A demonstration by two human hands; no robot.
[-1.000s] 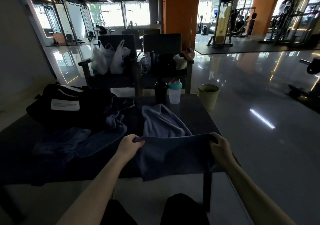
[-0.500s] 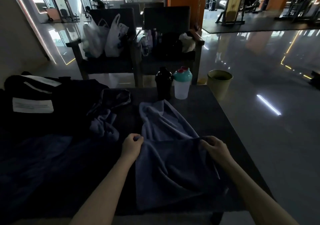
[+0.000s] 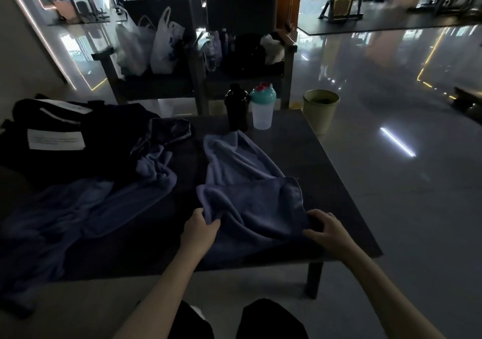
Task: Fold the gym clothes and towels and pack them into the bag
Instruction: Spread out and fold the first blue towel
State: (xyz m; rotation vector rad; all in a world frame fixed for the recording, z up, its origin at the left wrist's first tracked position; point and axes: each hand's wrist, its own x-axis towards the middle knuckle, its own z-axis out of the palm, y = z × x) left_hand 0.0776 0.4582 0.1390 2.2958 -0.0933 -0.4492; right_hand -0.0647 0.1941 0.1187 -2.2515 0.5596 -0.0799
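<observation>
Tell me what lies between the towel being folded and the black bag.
A second crumpled towel and a dark garment lie on the table between the held towel and the bag.

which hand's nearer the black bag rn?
Left. The left hand grips the towel's near-left edge, with the black bag beyond it to the left; the right hand holds the towel's right edge, farther away.
</observation>
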